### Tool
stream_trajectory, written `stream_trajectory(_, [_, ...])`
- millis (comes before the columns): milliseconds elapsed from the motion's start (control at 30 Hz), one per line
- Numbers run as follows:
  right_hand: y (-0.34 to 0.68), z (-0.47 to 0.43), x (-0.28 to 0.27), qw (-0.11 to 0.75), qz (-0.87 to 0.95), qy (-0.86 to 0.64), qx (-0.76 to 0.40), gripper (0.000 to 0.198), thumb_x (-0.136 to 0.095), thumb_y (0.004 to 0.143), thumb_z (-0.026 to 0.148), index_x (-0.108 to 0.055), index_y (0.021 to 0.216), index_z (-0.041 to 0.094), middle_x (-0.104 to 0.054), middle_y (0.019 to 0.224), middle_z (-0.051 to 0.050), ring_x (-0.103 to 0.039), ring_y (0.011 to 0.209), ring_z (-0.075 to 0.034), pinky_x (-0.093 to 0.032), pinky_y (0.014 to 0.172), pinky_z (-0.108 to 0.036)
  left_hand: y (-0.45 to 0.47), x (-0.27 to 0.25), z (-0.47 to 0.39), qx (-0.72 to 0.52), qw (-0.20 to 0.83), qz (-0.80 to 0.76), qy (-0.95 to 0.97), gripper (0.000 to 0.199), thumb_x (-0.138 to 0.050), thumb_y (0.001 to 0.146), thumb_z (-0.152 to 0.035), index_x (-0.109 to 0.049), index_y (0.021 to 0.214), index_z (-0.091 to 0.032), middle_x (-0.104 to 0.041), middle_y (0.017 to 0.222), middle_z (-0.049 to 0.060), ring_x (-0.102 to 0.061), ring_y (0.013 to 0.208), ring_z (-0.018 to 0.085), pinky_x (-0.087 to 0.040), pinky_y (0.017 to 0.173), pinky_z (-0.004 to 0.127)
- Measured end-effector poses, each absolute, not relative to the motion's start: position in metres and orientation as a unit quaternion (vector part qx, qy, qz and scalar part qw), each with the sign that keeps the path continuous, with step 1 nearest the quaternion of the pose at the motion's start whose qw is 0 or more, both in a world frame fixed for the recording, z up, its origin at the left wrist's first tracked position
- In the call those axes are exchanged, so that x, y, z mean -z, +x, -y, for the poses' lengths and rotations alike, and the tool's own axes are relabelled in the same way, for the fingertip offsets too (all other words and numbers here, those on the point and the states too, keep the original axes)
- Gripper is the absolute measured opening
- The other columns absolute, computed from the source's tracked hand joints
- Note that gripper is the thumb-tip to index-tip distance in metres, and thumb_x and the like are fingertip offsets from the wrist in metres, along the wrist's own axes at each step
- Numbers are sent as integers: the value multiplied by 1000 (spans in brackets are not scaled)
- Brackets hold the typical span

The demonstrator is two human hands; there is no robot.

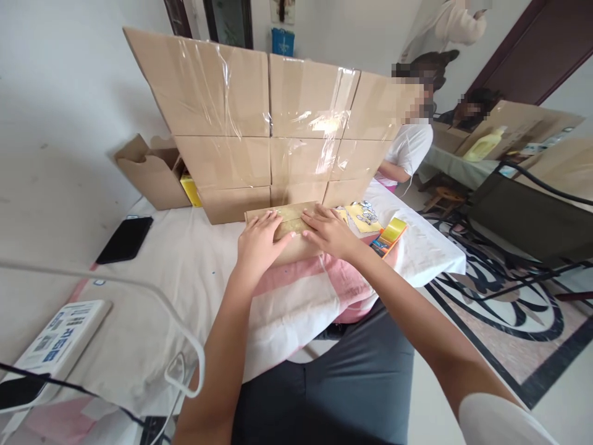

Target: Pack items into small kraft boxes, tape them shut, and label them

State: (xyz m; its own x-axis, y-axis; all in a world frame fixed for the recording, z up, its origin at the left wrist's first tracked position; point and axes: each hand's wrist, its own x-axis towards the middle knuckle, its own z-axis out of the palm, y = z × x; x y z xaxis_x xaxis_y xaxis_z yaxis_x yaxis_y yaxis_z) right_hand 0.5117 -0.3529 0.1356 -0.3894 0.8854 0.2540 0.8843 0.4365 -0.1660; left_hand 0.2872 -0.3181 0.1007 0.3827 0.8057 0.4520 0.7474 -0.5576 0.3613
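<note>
A small brown cardboard box point(296, 250) lies on the cloth in front of me, with a strip of shiny tape point(288, 228) along its top. On the left part of its top my left hand point(262, 240) rests with the fingers spread. My right hand point(328, 231) presses flat on the right part, fingers stretched out. Neither hand grips anything. Just right of the box sits an orange tape dispenser point(390, 237) with a yellowish roll. Behind it lie yellow printed packets point(364, 216) with small pale shapes on them.
A tall taped cardboard panel point(303, 157) stands right behind the box. On the cloth-covered table point(217, 278), an open carton point(151, 176), a black tablet-like object point(125, 240) and a white box point(60, 337) lie leftward. Another person point(410, 148) is behind the panel; a chair point(532, 216) stands right.
</note>
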Motion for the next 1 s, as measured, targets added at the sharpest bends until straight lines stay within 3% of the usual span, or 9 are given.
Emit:
stream_trajectory(167, [526, 390, -134, 175, 855, -488, 22, 46, -48, 107, 44, -63, 144, 22, -66, 146, -11, -52, 144, -33, -30, 122, -58, 286, -98, 316, -304, 36, -474, 826, 48, -57, 99, -52, -67, 136, -22, -57, 156, 7, -52, 147, 30, -42, 123, 46])
stream_trajectory(300, [583, 374, -133, 252, 752, -607, 46, 50, -42, 107, 43, -60, 147, 19, -62, 151, -13, -54, 141, -31, -40, 118, -50, 285, -97, 315, -298, 35, -474, 828, 48, -58, 100, -50, -67, 137, -21, -56, 157, 7, -52, 146, 30, -42, 123, 46])
stream_trajectory(333, [599, 364, -131, 226, 715, -661, 45, 51, -40, 107, 40, -58, 149, 18, -60, 153, -14, -54, 141, -32, -41, 117, -50, 285, -97, 315, -299, 34, -473, 828, 48, -58, 100, -50, -67, 137, -21, -56, 157, 7, -52, 146, 30, -41, 124, 46])
stream_trajectory(467, [642, 330, -114, -14, 647, -762, -26, 44, -41, 103, 26, -68, 136, 19, -67, 141, -15, -56, 133, -36, -39, 113, -54, 285, -98, 315, -303, 32, -472, 827, 49, -56, 100, -50, -66, 139, -21, -56, 156, 7, -53, 146, 30, -40, 124, 47])
stream_trajectory(633, [636, 320, -90, -70, 687, -717, -90, 29, -67, 89, 24, -76, 116, 21, -67, 130, -15, -54, 128, -37, -36, 111, -54, 285, -96, 315, -299, 32, -477, 826, 50, -57, 100, -49, -65, 140, -22, -56, 156, 7, -52, 147, 29, -38, 125, 47])
stream_trajectory(800, [628, 322, -74, -9, 702, -701, -127, 8, -65, 87, 17, -72, 86, 16, -67, 114, -17, -56, 114, -32, -40, 101, -47, 288, -96, 316, -304, 33, -477, 824, 48, -59, 99, -48, -66, 139, -23, -56, 156, 6, -50, 148, 29, -38, 126, 48])
stream_trajectory(1000, [627, 327, -70, 182, 697, -679, -141, 15, -47, 96, 26, -60, 94, 17, -68, 104, -11, -60, 96, -21, -46, 87, -35, 274, -89, 311, -350, 34, -458, 817, 47, -60, 97, -49, -69, 136, -24, -62, 151, 6, -55, 145, 30, -41, 124, 49])
